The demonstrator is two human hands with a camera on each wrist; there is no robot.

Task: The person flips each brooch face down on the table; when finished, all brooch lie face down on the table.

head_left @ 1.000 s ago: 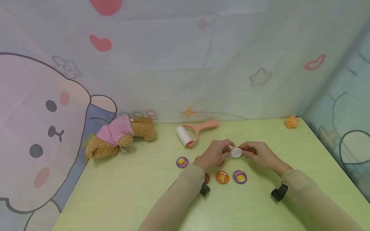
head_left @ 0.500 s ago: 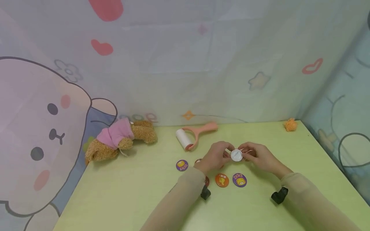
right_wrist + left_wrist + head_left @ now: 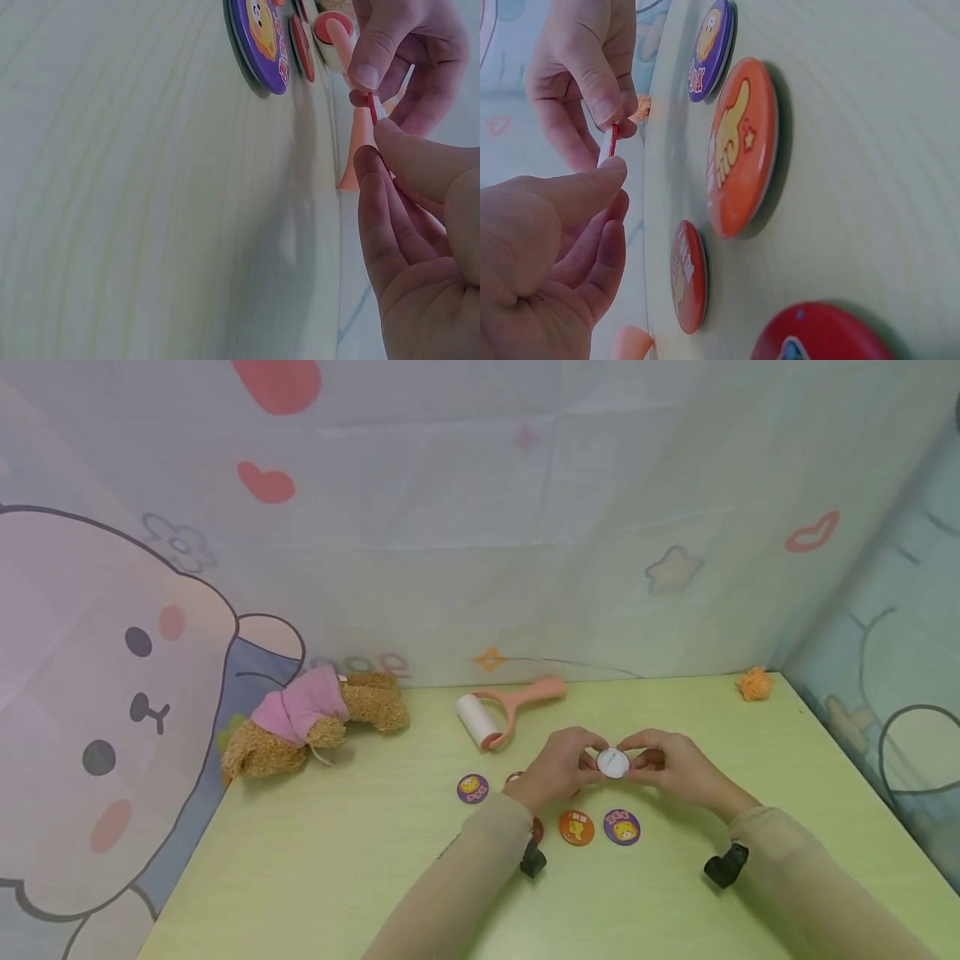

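Note:
A round badge (image 3: 613, 763) with a white back and a red edge is held above the table between both hands. My left hand (image 3: 561, 767) pinches its left edge between thumb and fingers. On the opposite edge, my right hand (image 3: 677, 768) pinches it the same way. Its front is turned away in the head view. Below lie an orange badge (image 3: 577, 828) and a purple badge (image 3: 622, 827). A second purple badge (image 3: 472, 788) sits further left. Red badges are partly hidden by my left arm; one red badge (image 3: 688, 277) shows in the left wrist view.
A lint roller (image 3: 480, 722) with a peach handle lies at the table's back. To its left is a brown plush toy (image 3: 300, 718) in a pink top. A small orange object (image 3: 754, 683) sits at the back right corner. A printed cloth (image 3: 450, 527) hangs behind the table (image 3: 300, 877).
The badge has been tilted so that its white back faces up toward the head camera more fully. Both hands keep their grip, with small finger shifts. The head view has shifted slightly.

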